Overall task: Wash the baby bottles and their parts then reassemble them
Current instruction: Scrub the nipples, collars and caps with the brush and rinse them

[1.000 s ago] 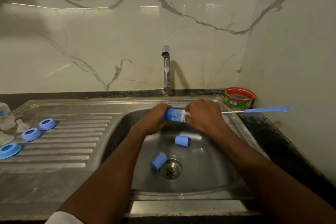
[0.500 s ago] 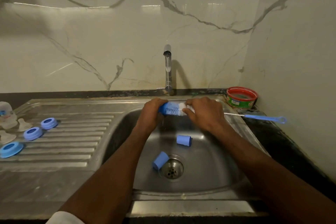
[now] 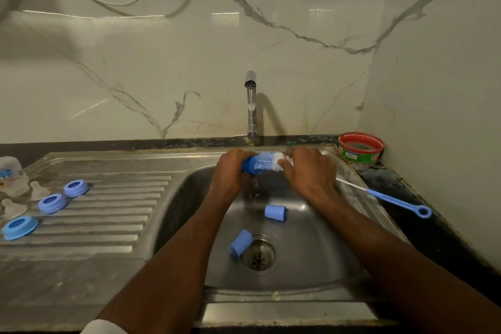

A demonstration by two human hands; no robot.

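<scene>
I read this as mid-wash: left hand (image 3: 233,171) grips a blue cap (image 3: 250,165) under the running tap (image 3: 250,106), right hand (image 3: 309,171) pinches the bottle brush (image 3: 271,161) at its bristles, working it into the cap. Two caps (image 3: 275,213) wait in the sink (image 3: 311,266); rings (image 3: 52,203), teats and a bottle (image 3: 12,173) sit on the drainboard (image 3: 108,214), nothing reassembled.

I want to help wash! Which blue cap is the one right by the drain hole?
Look in the steel sink basin. At its bottom is the round drain. The blue cap lies tilted at the drain's left edge; the other cap lies farther back.
</scene>
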